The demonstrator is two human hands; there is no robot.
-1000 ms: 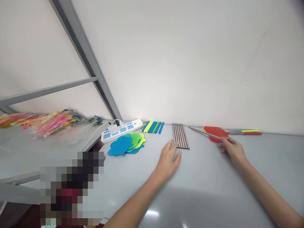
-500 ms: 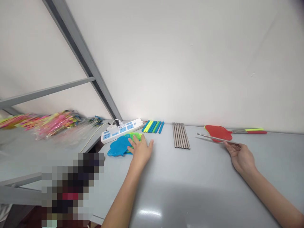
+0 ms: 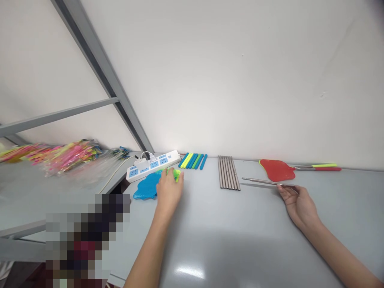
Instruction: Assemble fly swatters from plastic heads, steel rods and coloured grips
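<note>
Head view, left hand (image 3: 168,191): has left the steel rods (image 3: 228,177) and now closes on a green swatter head (image 3: 175,174) atop the blue one (image 3: 147,186).
Right hand (image 3: 297,202): has lifted one metal rod (image 3: 264,182) off the counter (image 3: 255,240), pinched at its end, near the red swatter (image 3: 276,169).

We have a single view, taken from a camera worn on the person's head, looking forward and down across the grey table (image 3: 240,240) toward the white wall (image 3: 240,72) behind it. We sit close to the near edge, so both forearms run in from the bottom of the frame, and the lens is wide enough that the metal frame (image 3: 102,76) leans at the left. No second view shares the scene.
</note>
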